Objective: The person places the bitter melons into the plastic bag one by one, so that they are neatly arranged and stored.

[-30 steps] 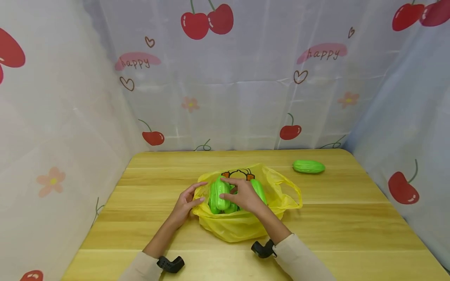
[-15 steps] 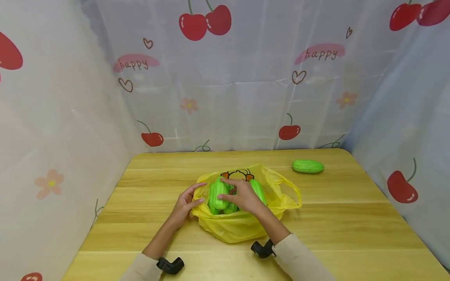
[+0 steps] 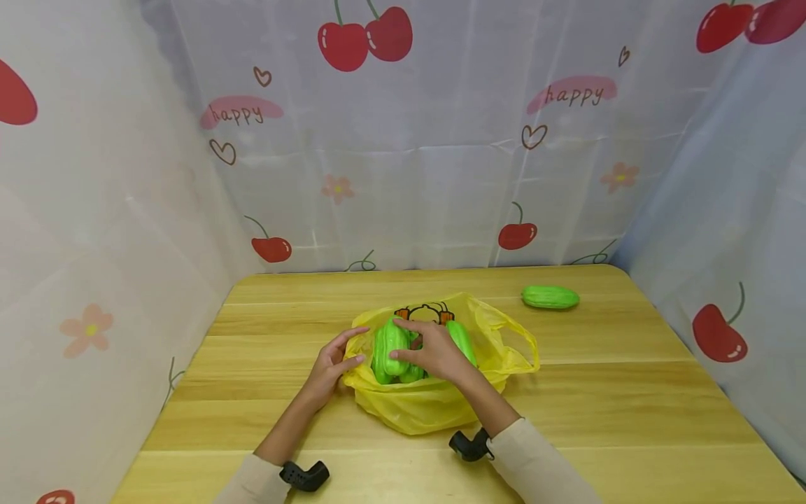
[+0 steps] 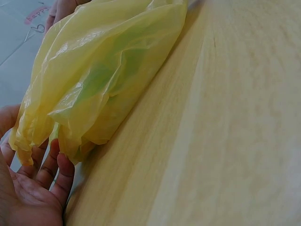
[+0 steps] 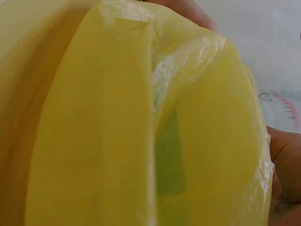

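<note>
A yellow plastic bag (image 3: 409,409) lies with its mouth spread wide in the middle of the table. Several bright green, ribbed cucumbers are inside it. With thumb and fingers spread lengthwise along one cucumber (image 3: 395,341), my right hand (image 3: 437,350) grips it at the bag's left side. Another cucumber (image 3: 462,339) lies to the right of that hand, partly covered by it. My left hand (image 3: 329,367) holds the bag's left rim, thumb and index finger reaching over the edge. In the left wrist view, the fingers (image 4: 49,169) sit right at the bunched plastic.
A single cucumber (image 3: 550,297) lies on the wooden table (image 3: 604,406) at the back right. The bag's handle loop (image 3: 534,350) sticks out to the right. Printed curtains (image 3: 434,175) stand behind and along both sides of the table.
The cucumbers under my right hand have shifted very slightly within the bag. Both hands and the bag stay in nearly the same places.
</note>
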Demonstrator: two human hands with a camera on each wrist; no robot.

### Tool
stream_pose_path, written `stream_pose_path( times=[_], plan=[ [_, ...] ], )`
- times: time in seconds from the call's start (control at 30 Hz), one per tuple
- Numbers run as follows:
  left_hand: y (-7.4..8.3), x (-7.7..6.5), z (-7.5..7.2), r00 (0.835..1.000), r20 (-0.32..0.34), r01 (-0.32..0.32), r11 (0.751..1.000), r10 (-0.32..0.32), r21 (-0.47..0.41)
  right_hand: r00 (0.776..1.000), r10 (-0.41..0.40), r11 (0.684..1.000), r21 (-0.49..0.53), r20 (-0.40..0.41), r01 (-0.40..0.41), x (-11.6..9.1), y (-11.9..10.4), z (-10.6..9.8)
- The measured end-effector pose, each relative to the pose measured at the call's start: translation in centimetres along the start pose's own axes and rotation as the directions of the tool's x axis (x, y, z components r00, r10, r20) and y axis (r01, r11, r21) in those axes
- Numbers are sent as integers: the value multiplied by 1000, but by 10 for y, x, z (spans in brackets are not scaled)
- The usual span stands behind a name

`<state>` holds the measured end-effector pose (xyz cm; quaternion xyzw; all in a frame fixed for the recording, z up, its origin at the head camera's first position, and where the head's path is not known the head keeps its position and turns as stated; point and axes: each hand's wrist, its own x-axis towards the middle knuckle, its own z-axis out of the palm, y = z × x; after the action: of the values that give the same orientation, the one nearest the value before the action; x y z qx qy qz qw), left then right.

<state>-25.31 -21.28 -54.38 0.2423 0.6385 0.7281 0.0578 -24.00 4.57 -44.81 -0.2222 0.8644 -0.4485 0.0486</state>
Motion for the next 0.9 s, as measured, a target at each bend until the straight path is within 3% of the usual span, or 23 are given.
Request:
stream_pose_path(
  times=[0.53,0.9],
  plan=[
    [3,1,3,1000,-28,1,999,0,34,993,73,997,-7,-90,-74,-3,-4,-29],
    [0,-1,1,1000,-28,-9,999,10,53,990,54,998,27,-132,-51,-15,-15,-57]
  ],
)
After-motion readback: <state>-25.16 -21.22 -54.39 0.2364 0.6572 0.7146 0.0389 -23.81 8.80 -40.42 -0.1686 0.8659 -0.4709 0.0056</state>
